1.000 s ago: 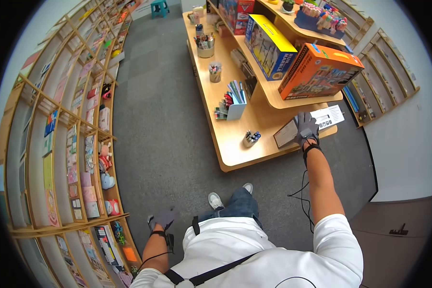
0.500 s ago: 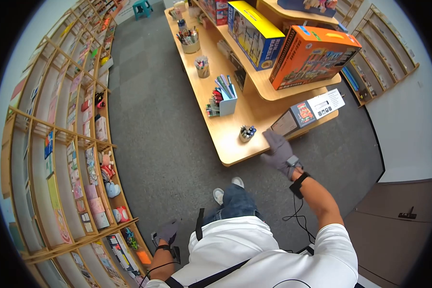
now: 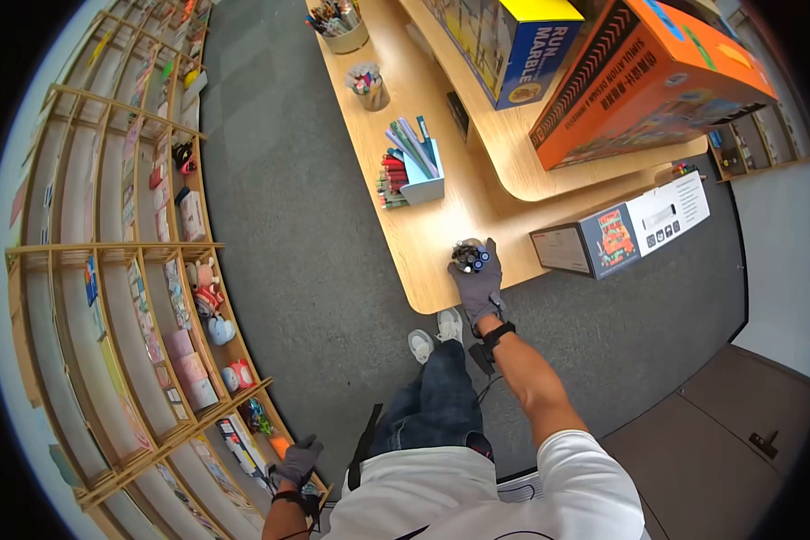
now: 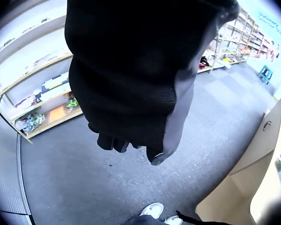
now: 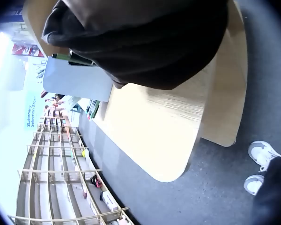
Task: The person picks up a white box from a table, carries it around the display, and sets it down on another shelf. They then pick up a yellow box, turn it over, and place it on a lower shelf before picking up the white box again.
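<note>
At the near corner of the wooden table [image 3: 418, 270], my gloved right hand [image 3: 479, 290] grips a small cup of pens [image 3: 470, 256], thumb on one side and fingers on the other. The pen tops show above the hand in the head view; the right wrist view shows the back of the glove [image 5: 145, 42], which hides the cup. My gloved left hand [image 3: 298, 461] hangs low beside the wall shelves, holding nothing, its fingers loosely curled in the left wrist view [image 4: 131, 93].
A light-blue holder of pens [image 3: 423, 184] and a tub of pens [image 3: 369, 90] stand farther along the table. To the right lie a white-and-black box [image 3: 630, 234] and, on the upper tier, an orange box [image 3: 643, 99]. Wall shelves [image 3: 153, 243] run along the left.
My right hand has left the white-and-black box, moved left and closed round the pen cup. The view has come nearer to the table. My left hand still hangs low.
</note>
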### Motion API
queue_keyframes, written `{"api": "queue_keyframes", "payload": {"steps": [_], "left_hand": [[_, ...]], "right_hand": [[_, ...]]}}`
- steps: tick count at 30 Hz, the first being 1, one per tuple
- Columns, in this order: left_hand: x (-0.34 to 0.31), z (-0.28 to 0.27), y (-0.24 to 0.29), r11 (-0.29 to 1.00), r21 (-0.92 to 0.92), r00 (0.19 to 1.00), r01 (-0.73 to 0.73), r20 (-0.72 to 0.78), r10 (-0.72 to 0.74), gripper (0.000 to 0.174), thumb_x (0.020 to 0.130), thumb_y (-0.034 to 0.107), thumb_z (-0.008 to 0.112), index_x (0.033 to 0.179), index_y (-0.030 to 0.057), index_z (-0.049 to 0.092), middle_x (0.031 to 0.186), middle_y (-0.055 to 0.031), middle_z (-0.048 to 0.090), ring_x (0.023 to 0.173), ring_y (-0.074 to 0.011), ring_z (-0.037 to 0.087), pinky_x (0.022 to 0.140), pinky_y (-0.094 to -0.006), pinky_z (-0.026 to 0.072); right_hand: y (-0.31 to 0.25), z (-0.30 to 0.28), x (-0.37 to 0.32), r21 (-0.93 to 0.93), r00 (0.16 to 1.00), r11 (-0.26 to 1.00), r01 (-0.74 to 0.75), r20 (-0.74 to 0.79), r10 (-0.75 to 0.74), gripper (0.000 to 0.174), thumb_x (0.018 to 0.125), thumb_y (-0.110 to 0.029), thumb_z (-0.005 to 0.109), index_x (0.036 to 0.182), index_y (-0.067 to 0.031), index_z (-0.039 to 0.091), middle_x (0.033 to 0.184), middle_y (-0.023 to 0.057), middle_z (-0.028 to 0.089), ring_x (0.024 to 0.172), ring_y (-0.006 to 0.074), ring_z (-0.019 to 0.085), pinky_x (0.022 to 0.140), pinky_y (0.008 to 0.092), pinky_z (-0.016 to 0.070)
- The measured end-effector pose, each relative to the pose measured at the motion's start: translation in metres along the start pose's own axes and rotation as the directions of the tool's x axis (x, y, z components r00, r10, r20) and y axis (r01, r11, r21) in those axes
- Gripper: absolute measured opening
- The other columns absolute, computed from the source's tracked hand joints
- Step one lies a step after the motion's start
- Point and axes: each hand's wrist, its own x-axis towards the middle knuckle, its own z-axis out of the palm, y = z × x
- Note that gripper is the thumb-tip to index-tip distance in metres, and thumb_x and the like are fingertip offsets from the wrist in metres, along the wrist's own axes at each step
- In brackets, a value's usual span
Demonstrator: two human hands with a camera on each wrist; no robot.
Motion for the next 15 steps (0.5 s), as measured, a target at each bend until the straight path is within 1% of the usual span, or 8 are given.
{"api": "queue_keyframes", "payload": {"steps": [1, 2, 5, 8, 10, 13, 14, 15], "left_hand": [[-0.005, 0.000, -0.006, 0.999, -0.036, 0.999, 0.026, -0.021, -0.027, 0.059, 0.097, 0.034, 0.071, 0.143, -0.0029, 0.066, 0.134, -0.0212, 0.074, 0.122, -0.0276, 0.071, 0.108, -0.0358, 0.0510], [-0.009, 0.001, -0.012, 0.996, -0.076, 0.998, 0.049, -0.042, -0.053, 0.059, 0.096, 0.033, 0.073, 0.143, -0.0024, 0.066, 0.134, -0.0207, 0.074, 0.122, -0.0265, 0.071, 0.107, -0.0349, 0.0513], [-0.023, 0.003, -0.021, 0.981, -0.169, 0.993, 0.095, -0.057, -0.106, 0.059, 0.095, 0.030, 0.075, 0.144, -0.0016, 0.067, 0.131, -0.0186, 0.075, 0.117, -0.0243, 0.071, 0.103, -0.0337, 0.0524], [-0.035, 0.004, -0.019, 0.952, -0.278, 0.988, 0.126, -0.048, -0.144, 0.058, 0.094, 0.029, 0.077, 0.144, -0.0009, 0.067, 0.125, -0.0154, 0.077, 0.110, -0.0220, 0.071, 0.097, -0.0328, 0.0541], [-0.048, 0.004, -0.002, 0.929, -0.327, 0.979, 0.175, -0.041, -0.199, 0.057, 0.095, 0.028, 0.077, 0.143, -0.0011, 0.068, 0.115, -0.0103, 0.077, 0.101, -0.0183, 0.069, 0.090, -0.0315, 0.0538], [-0.052, 0.003, 0.003, 0.903, -0.384, 0.973, 0.192, -0.043, -0.225, 0.056, 0.095, 0.028, 0.077, 0.142, -0.0014, 0.068, 0.106, -0.0063, 0.076, 0.093, -0.0153, 0.066, 0.084, -0.0304, 0.0529], [-0.051, 0.003, 0.000, 0.894, -0.409, 0.974, 0.184, -0.048, -0.223, 0.056, 0.095, 0.028, 0.077, 0.142, -0.0015, 0.068, 0.102, -0.0048, 0.074, 0.090, -0.0142, 0.064, 0.081, -0.0300, 0.0521], [-0.049, 0.002, -0.007, 0.884, -0.433, 0.974, 0.177, -0.054, -0.221, 0.056, 0.095, 0.028, 0.077, 0.142, -0.0016, 0.069, 0.098, -0.0034, 0.073, 0.087, -0.0130, 0.062, 0.078, -0.0296, 0.0514]], "right_hand": [[-0.004, 0.005, 0.010, 0.062, 0.999, 0.998, -0.015, -0.048, 0.018, 0.078, 0.079, -0.014, 0.085, 0.146, 0.0062, 0.052, 0.121, 0.0125, 0.072, 0.109, 0.0215, 0.070, 0.100, 0.0336, 0.0559], [-0.012, 0.006, 0.020, 0.063, 0.999, 0.998, -0.016, -0.043, 0.019, 0.078, 0.079, -0.014, 0.085, 0.146, 0.0062, 0.052, 0.121, 0.0125, 0.072, 0.109, 0.0215, 0.070, 0.100, 0.0336, 0.0559], [-0.051, 0.009, 0.047, 0.092, 0.999, 0.995, 0.033, -0.036, -0.029, 0.048, 0.080, -0.007, 0.081, 0.124, 0.0020, 0.064, 0.105, 0.0038, 0.074, 0.096, 0.0160, 0.070, 0.090, 0.0303, 0.0568], [-0.032, 0.021, 0.085, 0.069, 0.996, 0.997, 0.037, -0.082, -0.031, 0.042, 0.079, -0.006, 0.080, 0.118, -0.0018, 0.067, 0.102, 0.0016, 0.072, 0.094, 0.0138, 0.069, 0.087, 0.0288, 0.0559], [-0.009, 0.028, 0.112, 0.060, 0.994, 0.997, 0.048, -0.102, -0.042, 0.039, 0.079, -0.006, 0.080, 0.116, -0.0038, 0.068, 0.100, 0.0004, 0.072, 0.093, 0.0127, 0.068, 0.086, 0.0281, 0.0555], [0.029, 0.034, 0.144, -0.157, 0.978, 0.988, -0.010, -0.206, -0.023, 0.058, 0.077, -0.025, 0.081, 0.127, 0.0030, 0.068, 0.116, 0.0184, 0.078, 0.104, 0.0352, 0.076, 0.093, 0.0424, 0.0580], [0.019, 0.032, 0.146, -0.151, 0.980, 0.988, -0.003, -0.198, -0.027, 0.058, 0.077, -0.025, 0.081, 0.127, 0.0030, 0.068, 0.116, 0.0184, 0.078, 0.104, 0.0352, 0.076, 0.093, 0.0424, 0.0580], [0.007, 0.030, 0.146, -0.242, 0.970, 0.965, -0.097, -0.240, 0.038, 0.059, 0.077, -0.027, 0.080, 0.126, 0.0038, 0.068, 0.121, 0.0210, 0.077, 0.110, 0.0367, 0.075, 0.096, 0.0436, 0.0573]]}}
